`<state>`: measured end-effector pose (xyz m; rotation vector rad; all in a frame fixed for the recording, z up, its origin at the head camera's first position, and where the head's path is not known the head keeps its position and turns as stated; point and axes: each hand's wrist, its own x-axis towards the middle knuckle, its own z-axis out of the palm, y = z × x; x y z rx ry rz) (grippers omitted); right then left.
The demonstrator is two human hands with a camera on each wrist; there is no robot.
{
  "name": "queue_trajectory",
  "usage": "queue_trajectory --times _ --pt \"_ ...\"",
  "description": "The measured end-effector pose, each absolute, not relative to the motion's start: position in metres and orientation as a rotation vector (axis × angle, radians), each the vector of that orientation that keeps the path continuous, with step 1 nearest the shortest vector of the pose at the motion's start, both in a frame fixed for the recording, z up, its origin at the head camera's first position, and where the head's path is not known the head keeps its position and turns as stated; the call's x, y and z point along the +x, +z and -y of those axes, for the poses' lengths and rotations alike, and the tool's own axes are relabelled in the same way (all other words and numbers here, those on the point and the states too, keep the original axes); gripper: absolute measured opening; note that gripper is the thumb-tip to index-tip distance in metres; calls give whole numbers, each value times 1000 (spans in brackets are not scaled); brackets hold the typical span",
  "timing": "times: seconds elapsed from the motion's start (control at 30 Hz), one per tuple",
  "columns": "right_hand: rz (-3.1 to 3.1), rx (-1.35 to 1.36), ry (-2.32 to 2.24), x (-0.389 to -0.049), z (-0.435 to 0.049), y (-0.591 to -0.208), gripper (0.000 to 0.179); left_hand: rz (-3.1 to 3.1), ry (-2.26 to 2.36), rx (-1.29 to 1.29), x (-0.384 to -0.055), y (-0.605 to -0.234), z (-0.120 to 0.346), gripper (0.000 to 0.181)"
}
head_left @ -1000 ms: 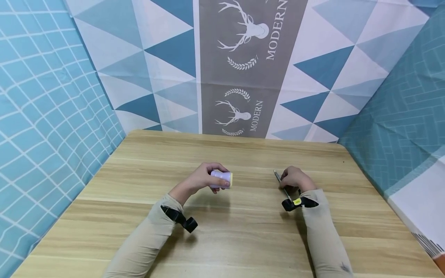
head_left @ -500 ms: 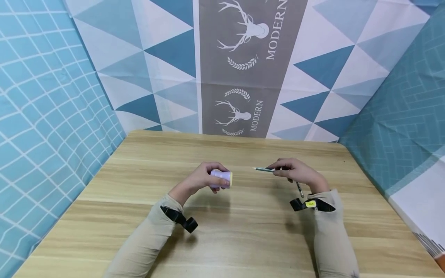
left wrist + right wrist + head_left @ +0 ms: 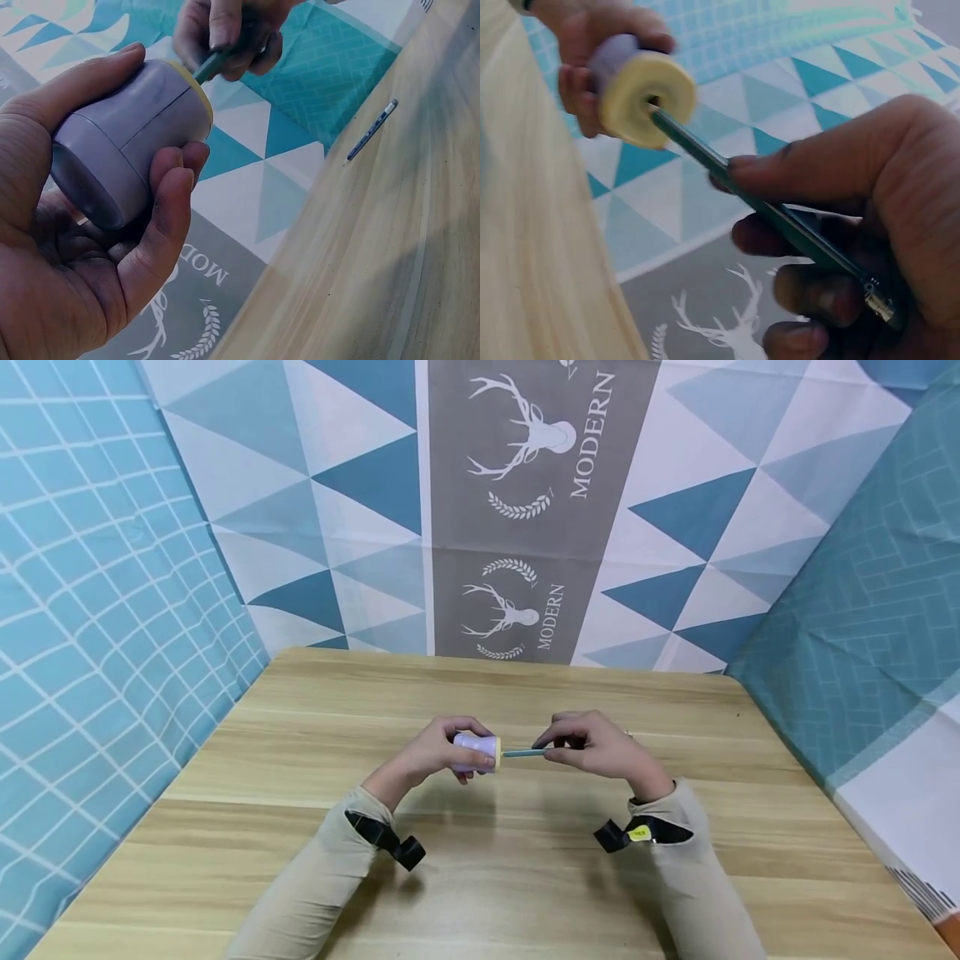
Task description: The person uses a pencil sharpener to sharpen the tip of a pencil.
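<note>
My left hand (image 3: 435,752) grips a small lilac pencil sharpener (image 3: 135,142) with a pale yellow end, lying sideways above the table. In my right hand (image 3: 600,747) a green pencil (image 3: 705,154) is pinched between thumb and fingers, its metal-capped back end near the palm. The pencil's tip meets the yellow face (image 3: 622,112) at its small dark hole; how far in it sits, I cannot tell. A second pencil (image 3: 371,131), dark and patterned, lies on the table beyond the hands in the left wrist view; in the head view my right hand mostly hides it.
Both hands are raised over a light wood-grain table (image 3: 480,877). Patterned cloth (image 3: 360,527) hangs behind its far edge, with blue tiled cloth (image 3: 90,610) on the left and teal cloth (image 3: 885,577) on the right. A black camera strap circles each wrist.
My right hand has lifted the green pencil, turned it to point left and brought its tip to the sharpener. The left hand has kept its hold on the sharpener, almost still.
</note>
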<state>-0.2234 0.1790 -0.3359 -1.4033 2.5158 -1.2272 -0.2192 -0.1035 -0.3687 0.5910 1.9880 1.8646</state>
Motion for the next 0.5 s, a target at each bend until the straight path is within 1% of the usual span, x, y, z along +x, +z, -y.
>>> queue_trajectory --times 0.17,0.3,0.4,0.43,0.5 --pt "-2579 -1596 -1212 -225 -160 -347 16 -1987 1883 579 -221 -372 104 37" --pt "-2713 -1893 -1147 -229 -151 -358 17 -1980 1929 548 -223 -375 104 33" --pt "-2891 -2157 -971 -229 -145 -365 4 -1947 1940 547 -225 -376 104 31" --pt "-2961 -2234 -883 -229 -143 -367 6 -1937 1941 552 -225 -376 104 31" --pt "-3101 -2357 -684 -227 -139 -371 17 -1928 1940 559 -225 -374 104 31"
